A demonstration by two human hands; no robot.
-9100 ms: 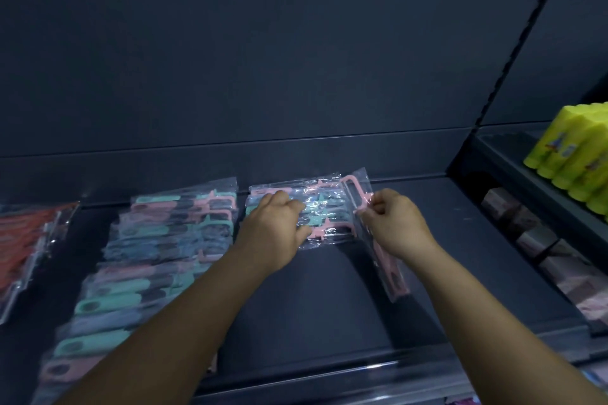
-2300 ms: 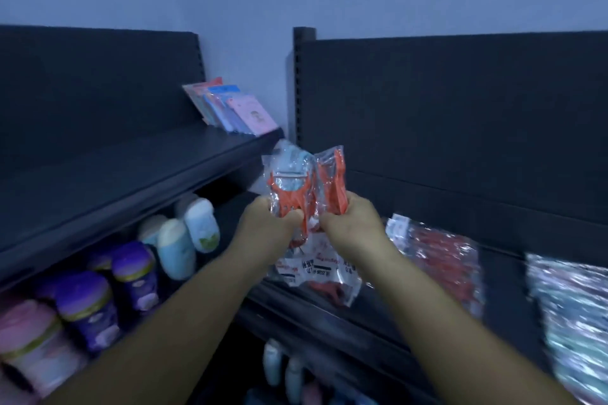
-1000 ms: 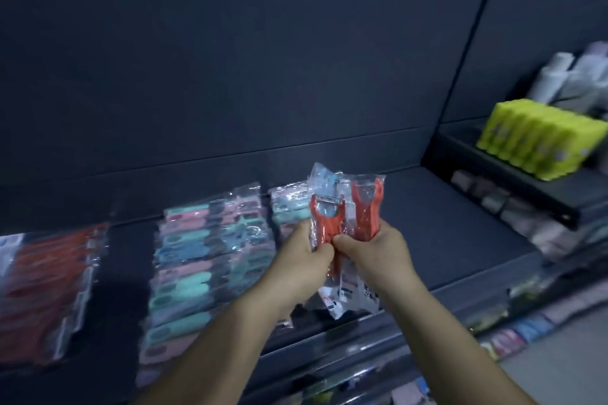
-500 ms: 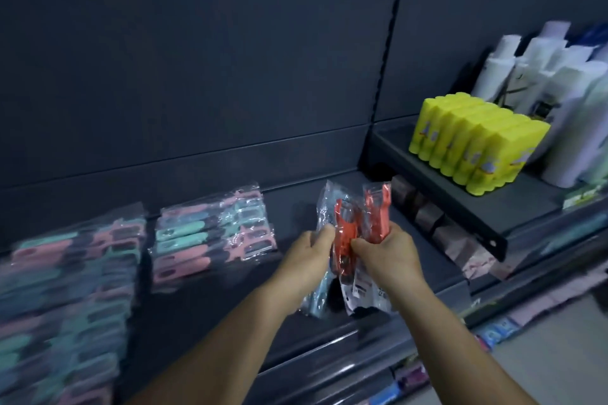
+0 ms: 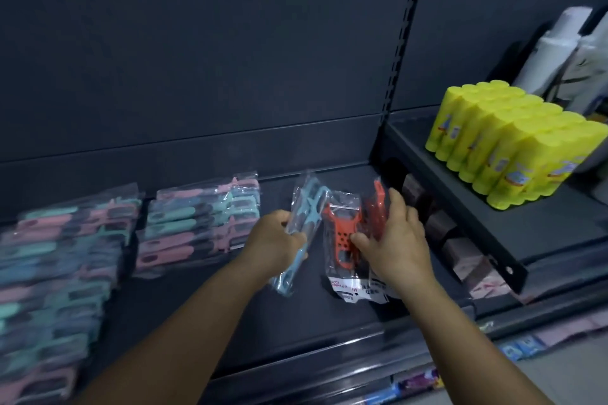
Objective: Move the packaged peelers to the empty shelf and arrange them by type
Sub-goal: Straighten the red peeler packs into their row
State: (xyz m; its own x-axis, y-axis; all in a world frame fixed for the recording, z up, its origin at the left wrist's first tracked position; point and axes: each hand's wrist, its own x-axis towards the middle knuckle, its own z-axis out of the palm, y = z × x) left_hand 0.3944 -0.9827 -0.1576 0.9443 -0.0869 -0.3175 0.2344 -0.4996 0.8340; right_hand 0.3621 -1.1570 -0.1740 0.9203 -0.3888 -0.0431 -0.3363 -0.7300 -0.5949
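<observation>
Left hand (image 5: 274, 240) holds a blue peeler (image 5: 304, 223), right hand (image 5: 393, 240) pins orange peelers (image 5: 345, 237); slick bags could slide, mixing types

A single head-worn wide-angle view is given, aimed forward and down along both forearms onto a dark shelf (image 5: 210, 312), seen from close by. The shelf's back panel (image 5: 204, 49) is faced squarely; yellow bottles (image 5: 506, 141) are caught at the right edge.
</observation>
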